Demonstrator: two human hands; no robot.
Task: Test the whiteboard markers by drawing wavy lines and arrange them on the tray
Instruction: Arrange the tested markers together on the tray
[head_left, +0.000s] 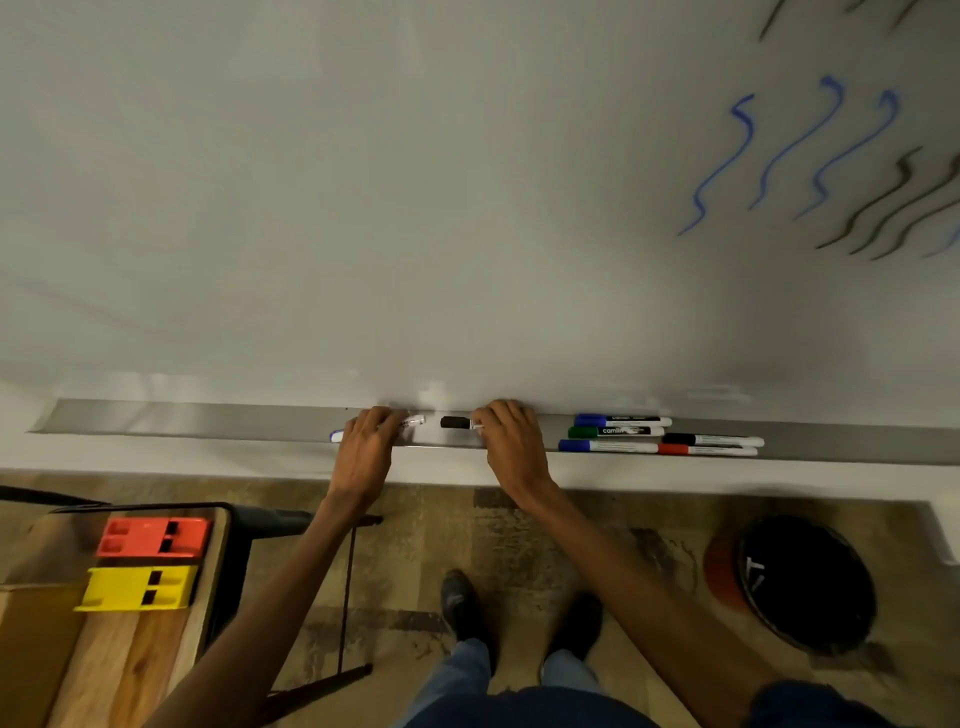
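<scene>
The left hand (366, 441) had its fingers curled round a blue marker (413, 422) on the tray (208, 418). The right hand (511, 441) gripped a black marker (457, 422), its cap pointing to nine o'clock. Five other markers (623, 431) lay on the tray at three o'clock of that hand.

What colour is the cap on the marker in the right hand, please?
Black cap, head view.

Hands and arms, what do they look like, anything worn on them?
The left hand and right hand are bare: no gloves, rings or watch show. The left forearm and right forearm are uncovered. Dark blue cloth, perhaps a short sleeve, shows at the right upper arm.
</scene>
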